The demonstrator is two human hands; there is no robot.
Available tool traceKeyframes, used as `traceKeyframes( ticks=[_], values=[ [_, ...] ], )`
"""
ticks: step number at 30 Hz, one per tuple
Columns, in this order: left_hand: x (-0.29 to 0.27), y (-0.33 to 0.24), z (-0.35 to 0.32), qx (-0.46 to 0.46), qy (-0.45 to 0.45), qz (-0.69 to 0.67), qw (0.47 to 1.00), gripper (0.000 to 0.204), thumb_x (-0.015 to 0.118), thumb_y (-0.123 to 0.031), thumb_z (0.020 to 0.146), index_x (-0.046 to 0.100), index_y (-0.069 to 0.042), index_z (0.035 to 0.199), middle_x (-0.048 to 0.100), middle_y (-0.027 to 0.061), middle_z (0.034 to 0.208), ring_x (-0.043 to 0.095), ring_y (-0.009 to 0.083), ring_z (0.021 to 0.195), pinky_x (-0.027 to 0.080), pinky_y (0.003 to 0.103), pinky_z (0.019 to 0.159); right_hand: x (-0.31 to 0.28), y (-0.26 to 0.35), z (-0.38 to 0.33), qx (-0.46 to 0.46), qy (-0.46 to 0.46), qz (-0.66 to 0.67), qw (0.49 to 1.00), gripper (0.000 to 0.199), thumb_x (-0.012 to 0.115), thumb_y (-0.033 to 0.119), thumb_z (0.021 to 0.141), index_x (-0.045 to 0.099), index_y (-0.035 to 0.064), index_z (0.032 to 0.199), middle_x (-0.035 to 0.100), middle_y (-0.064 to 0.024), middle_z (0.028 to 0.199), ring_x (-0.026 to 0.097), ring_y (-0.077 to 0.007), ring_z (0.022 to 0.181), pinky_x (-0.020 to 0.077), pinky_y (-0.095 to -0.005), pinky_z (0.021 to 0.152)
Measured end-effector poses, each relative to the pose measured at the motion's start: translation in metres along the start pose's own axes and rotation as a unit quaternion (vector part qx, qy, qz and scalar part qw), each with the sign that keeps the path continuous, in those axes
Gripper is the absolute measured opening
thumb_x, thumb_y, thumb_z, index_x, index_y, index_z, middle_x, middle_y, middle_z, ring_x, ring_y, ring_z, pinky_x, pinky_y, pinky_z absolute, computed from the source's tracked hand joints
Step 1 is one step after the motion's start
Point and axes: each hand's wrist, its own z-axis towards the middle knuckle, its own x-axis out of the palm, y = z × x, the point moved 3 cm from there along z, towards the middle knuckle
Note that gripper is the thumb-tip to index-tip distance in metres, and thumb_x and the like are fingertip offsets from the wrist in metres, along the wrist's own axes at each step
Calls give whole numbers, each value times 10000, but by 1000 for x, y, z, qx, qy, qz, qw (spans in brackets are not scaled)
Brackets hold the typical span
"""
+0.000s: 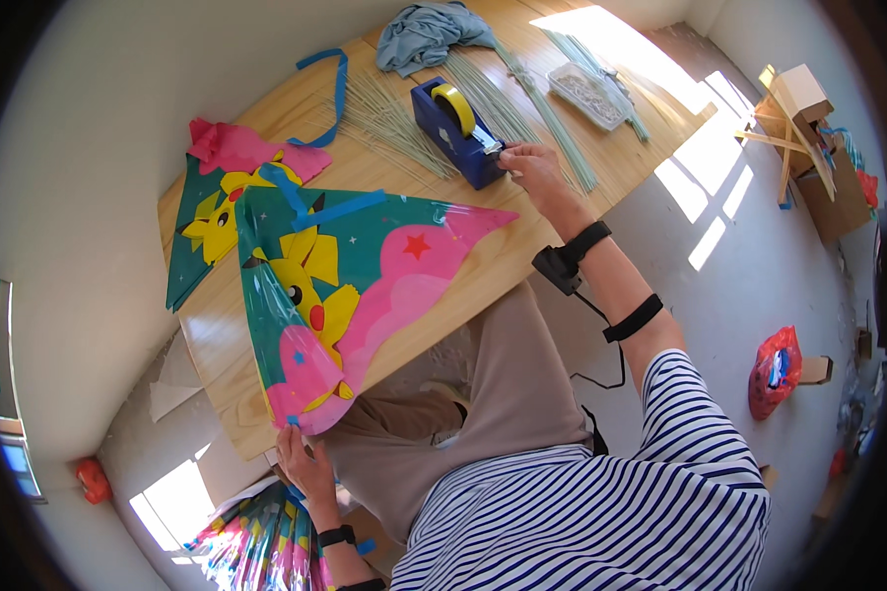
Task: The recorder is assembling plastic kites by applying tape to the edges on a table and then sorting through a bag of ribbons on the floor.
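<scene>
Tabletop of pale wood [522,251] carrying a large triangular plastic kite in teal, pink and yellow [365,276], its lower corner overhanging the near edge, pinched by the left hand [304,463]. Right hand [532,167], fingers closed at the blade end of a blue tape dispenser with yellow roll [456,133]; any tape held is too small to discern.

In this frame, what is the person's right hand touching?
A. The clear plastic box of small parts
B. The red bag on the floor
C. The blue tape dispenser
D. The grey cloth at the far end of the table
C: the right hand rests at the cutter end of the blue tape dispenser, while the left hand holds the near edge of the colourful kite on the wooden table.
</scene>
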Motion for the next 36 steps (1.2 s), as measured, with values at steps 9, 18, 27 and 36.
traceKeyframes(
  ticks=[9, 18, 27, 36],
  values=[
    [-4, -3, 1, -1, 4, -5, 1000, 525, 738, -4, 715, 607, 44, 1220, 571, 182, 1275, 523, 386, 1209, 411, 462, 1038, 18, -11, -37, 89, -47, 346, 933, 343, 700, 209, 916, 562, 57, 1192, 600, -84, 988, 653, -220, 922, 529, -501, 867],
    [-2, -1, -1, -4, 1, -14, 1000, 532, 733, 3, 707, 604, 47, 1221, 568, 189, 1286, 516, 392, 1224, 407, 463, 1049, 19, -14, -37, 109, -59, 309, 943, 181, 695, 157, 915, 619, 34, 1025, 629, -90, 960, 659, -220, 886, 515, -522, 895],
    [-2, -1, -1, 1, -3, -22, 1000, 520, 725, 11, 711, 602, 54, 1214, 570, 196, 1279, 519, 394, 1222, 411, 461, 1048, 26, -19, -19, 88, -98, 241, 962, 78, 652, 81, 913, 632, 37, 974, 678, -70, 904, 677, -198, 851, 515, -414, 825],
    [-1, -1, 1, 11, -6, -20, 1000, 519, 726, 9, 711, 602, 55, 1212, 571, 197, 1275, 522, 395, 1218, 413, 460, 1045, 23, -25, -10, 44, -121, 238, 963, 46, 633, 44, 906, 623, 38, 950, 682, -60, 912, 686, -192, 858, 488, -348, 736]
  ],
)
